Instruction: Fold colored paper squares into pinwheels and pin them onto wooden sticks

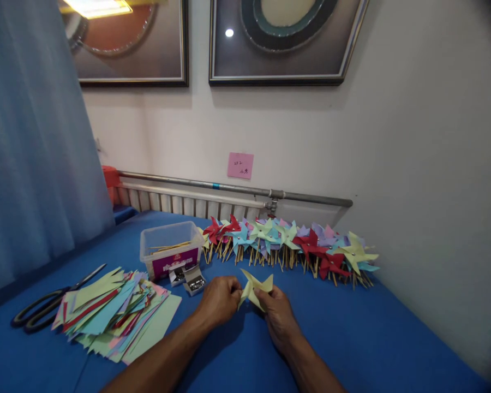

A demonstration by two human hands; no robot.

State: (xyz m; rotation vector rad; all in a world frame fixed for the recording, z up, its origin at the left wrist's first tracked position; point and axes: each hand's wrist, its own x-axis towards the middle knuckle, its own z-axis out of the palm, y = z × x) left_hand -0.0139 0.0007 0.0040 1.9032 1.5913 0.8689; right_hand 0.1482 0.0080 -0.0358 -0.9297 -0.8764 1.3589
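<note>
Above the blue table [352, 338], left hand [219, 300] and right hand [276, 311] pinch a pale yellow paper pinwheel [254, 288], fingers closed on its folds; light, easily creased, apparently best held near the centre

The blue cloth-covered counter [372, 338] carries black-handled scissors [45, 308] at far left, a fanned stack of coloured paper squares [114, 316], a clear plastic box [171, 250], small pin boxes [188, 278], and a far row of coloured paper pinwheels [290, 245].

I count one pair of scissors [45, 308] and one plastic tub [169, 248]. I see two small pin boxes [187, 278], and two framed pictures [284, 41].
</note>
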